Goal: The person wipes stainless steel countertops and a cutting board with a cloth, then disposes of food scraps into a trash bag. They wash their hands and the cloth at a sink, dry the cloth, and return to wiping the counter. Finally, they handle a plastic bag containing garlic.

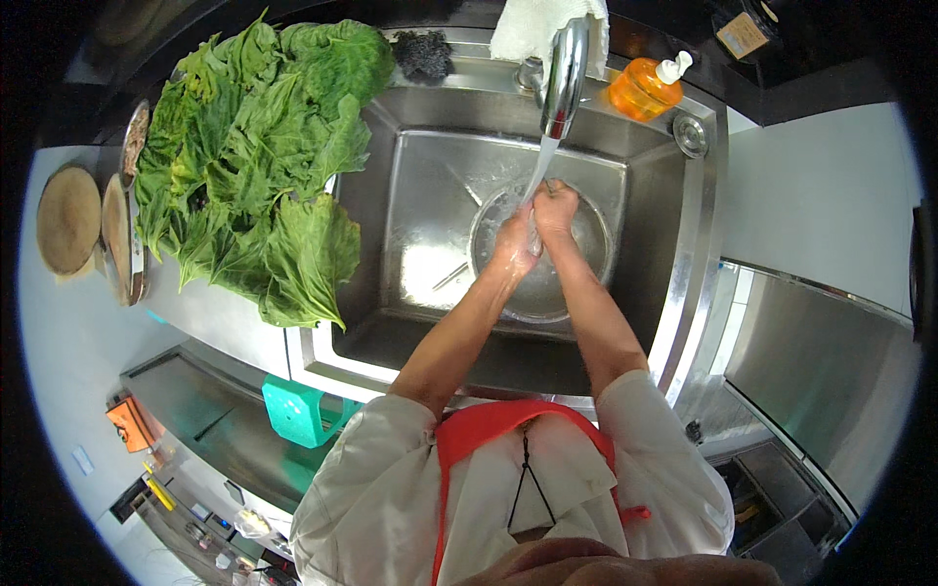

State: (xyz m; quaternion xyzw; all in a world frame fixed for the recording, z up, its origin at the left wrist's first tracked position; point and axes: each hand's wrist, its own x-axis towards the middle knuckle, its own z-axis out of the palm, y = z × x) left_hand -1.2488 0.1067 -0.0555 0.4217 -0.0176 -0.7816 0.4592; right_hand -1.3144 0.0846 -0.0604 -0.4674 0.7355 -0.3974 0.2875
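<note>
Water runs from the chrome faucet (pixel 563 80) onto my hands inside the stainless steel sink (pixel 506 157). My left hand (pixel 516 238) is wet and lies under the stream, its palm turned partly up. Against it, at the upper right, my right hand (pixel 555 207) is curled with the fingers bent; whether something small is inside it cannot be told. Both hands are over a round metal bowl (pixel 597 253) with water in it, standing on the sink floor. To the left of the basin is a heap of large green leaves (pixel 249 146).
Behind the basin are a black scouring pad (pixel 423 55), a white cloth (pixel 513 33) by the faucet and an orange soap pump bottle (pixel 643 89). A metal sink strainer (pixel 690 135) sits at the right rim. Round wooden boards (pixel 69 220) stand far left; a green plastic stool (pixel 293 412) is below.
</note>
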